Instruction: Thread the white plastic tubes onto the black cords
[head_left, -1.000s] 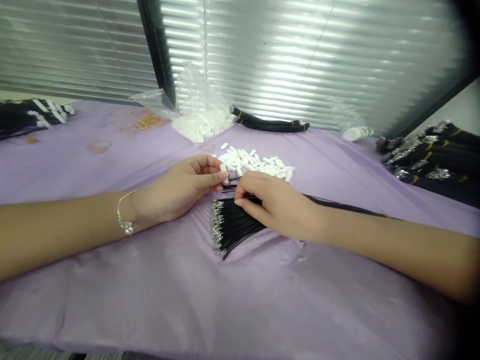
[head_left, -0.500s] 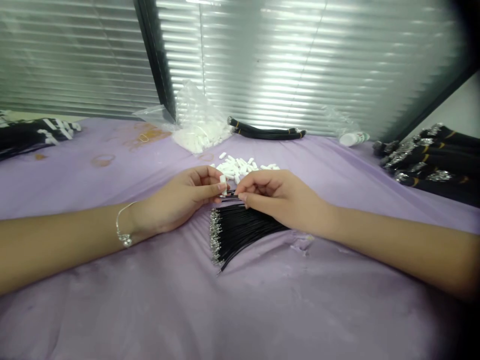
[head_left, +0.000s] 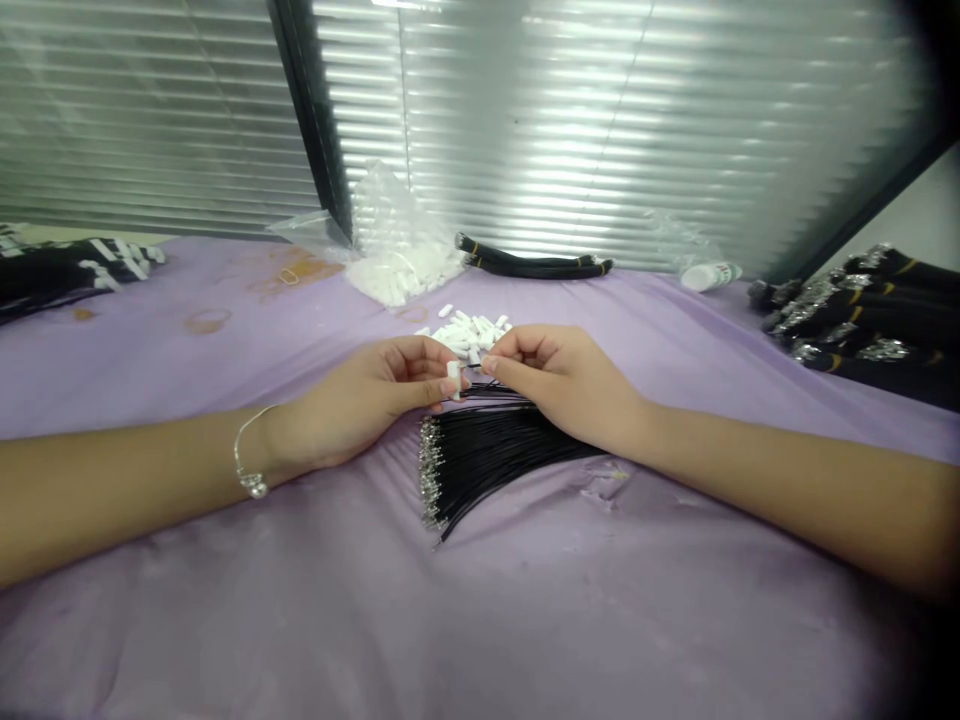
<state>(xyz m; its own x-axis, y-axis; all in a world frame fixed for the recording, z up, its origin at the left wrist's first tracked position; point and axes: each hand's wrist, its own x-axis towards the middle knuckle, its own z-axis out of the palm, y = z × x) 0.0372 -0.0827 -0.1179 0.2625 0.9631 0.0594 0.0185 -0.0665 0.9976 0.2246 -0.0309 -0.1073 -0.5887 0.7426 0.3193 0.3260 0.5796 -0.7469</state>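
At the far left of the lilac-covered surface lies a bundle of black cables with white bands, and brownish stains mark the cover nearer the middle. The left hand, with a silver bracelet at its wrist, has its fingers closed in a pinch on a small white plastic connector. Behind that connector are a heap of loose white connectors and a clear plastic bag of white pieces. Below the hands, a fan of black wires lies on the surface, its crimped metal terminals at the left end. The right hand sits just beside the left, its fingers closed on a thin black wire; whether that wire enters the connector is too small to tell. Farther right are a coiled black cable, a small white bottle and stacked black cable bundles with metal ends.
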